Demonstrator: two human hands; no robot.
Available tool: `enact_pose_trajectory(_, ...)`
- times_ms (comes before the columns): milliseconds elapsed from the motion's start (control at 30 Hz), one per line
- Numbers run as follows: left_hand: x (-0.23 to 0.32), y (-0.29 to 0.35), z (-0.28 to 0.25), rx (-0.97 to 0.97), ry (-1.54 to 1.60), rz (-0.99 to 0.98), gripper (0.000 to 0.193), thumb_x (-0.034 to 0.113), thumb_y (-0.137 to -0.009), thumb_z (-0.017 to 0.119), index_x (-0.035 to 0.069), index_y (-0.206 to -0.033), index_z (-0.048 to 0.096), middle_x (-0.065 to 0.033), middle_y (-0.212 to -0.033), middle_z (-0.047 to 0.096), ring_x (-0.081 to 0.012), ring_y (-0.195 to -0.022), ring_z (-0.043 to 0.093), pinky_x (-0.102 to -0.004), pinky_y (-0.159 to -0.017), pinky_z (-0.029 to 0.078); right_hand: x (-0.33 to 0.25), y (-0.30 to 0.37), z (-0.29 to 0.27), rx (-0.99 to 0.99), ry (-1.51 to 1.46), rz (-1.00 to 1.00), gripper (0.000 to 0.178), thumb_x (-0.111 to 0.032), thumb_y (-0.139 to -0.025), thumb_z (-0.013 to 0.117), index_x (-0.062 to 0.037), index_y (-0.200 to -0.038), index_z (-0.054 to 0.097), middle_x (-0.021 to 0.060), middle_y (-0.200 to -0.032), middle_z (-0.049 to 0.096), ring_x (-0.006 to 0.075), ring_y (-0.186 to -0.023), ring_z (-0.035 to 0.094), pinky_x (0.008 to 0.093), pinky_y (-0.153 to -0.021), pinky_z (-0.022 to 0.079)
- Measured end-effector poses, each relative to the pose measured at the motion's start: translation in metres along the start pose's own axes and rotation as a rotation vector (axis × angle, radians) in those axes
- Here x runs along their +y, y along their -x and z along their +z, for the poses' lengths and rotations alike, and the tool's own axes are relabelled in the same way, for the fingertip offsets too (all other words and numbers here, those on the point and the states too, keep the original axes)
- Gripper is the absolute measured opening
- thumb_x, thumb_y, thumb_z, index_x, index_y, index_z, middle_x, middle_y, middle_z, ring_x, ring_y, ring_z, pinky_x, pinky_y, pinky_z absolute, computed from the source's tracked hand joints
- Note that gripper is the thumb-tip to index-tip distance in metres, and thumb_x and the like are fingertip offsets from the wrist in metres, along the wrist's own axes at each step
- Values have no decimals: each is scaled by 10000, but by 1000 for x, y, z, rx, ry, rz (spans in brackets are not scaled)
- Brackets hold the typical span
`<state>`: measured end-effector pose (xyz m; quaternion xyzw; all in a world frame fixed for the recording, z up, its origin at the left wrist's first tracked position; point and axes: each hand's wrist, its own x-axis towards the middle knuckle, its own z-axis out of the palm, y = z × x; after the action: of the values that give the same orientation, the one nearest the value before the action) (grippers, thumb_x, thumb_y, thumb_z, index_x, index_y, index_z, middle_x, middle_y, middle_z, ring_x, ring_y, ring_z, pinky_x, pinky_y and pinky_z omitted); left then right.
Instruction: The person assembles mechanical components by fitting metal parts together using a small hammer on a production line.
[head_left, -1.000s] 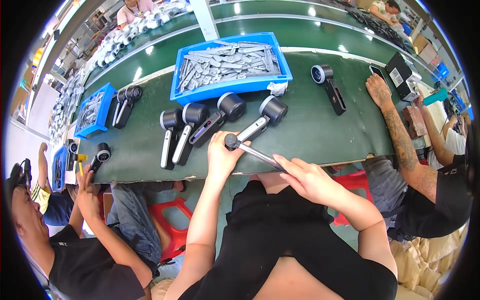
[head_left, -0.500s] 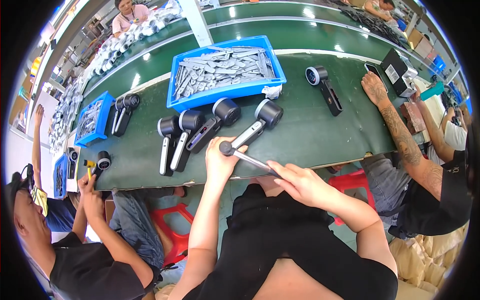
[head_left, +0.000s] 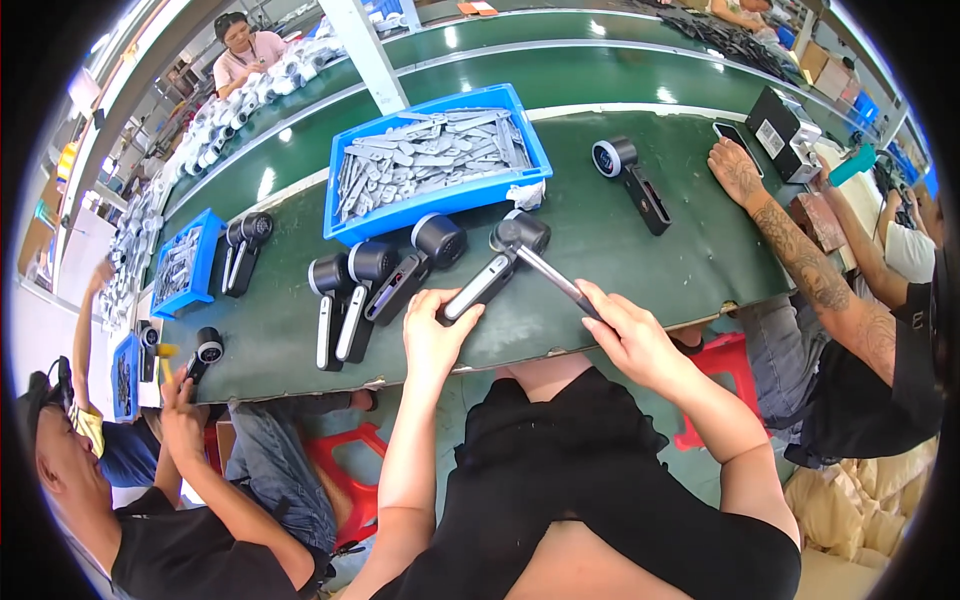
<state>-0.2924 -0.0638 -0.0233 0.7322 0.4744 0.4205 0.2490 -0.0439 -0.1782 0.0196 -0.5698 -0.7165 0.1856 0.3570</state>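
Observation:
My left hand is closed around the lower handle of a black hair-dryer-shaped device lying on the table, a grey strip set along its handle. In my right hand is a small hammer with a round dark head, a metal shaft and a black grip. The hammer's head overlaps the device's round black head near the handle joint; whether they touch I cannot tell. Left of my left hand lie three similar devices, two with grey strips and one with an open slot.
A blue bin of grey strips stands behind the devices. Another slotted device lies to the right, near a co-worker's tattooed forearm and a black box. At the left, another co-worker holds a yellow hammer beside a smaller blue bin.
The hammer has swung up and away from my left hand to the device's round head, its shaft now steeper. My right hand has shifted slightly right. The whole view has tilted a little.

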Motion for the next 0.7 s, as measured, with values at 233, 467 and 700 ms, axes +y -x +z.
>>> enact_pose_trajectory(233,39,-25,20,-97,-251,285,406,92,-776,671,52,-1168,576,-164,-928,594,-347,-874,570,-428,-792,461,16,-10,-5,27,-123,4,434,-91,-900,570,-20,-1319,483,216,-1068,624,368,-926,620,382,-810,483)
enact_pose_trajectory(467,47,-13,-30,15,-165,208,406,2,-820,625,53,-1221,594,-158,-1125,632,-292,-1032,600,-365,-929,453,45,-4,-13,224,-364,159,457,-63,-887,594,-7,-1326,478,64,-844,592,113,-714,553,252,-672,460)
enact_pose_trajectory(700,-50,-34,-157,398,-486,-2,464,-41,-797,600,30,-1254,562,-198,-1137,626,-341,-1031,601,-404,-913,448,60,2,-9,279,-842,419,504,-91,-919,564,-69,-1402,423,-5,-707,507,23,-475,432,191,-388,358)
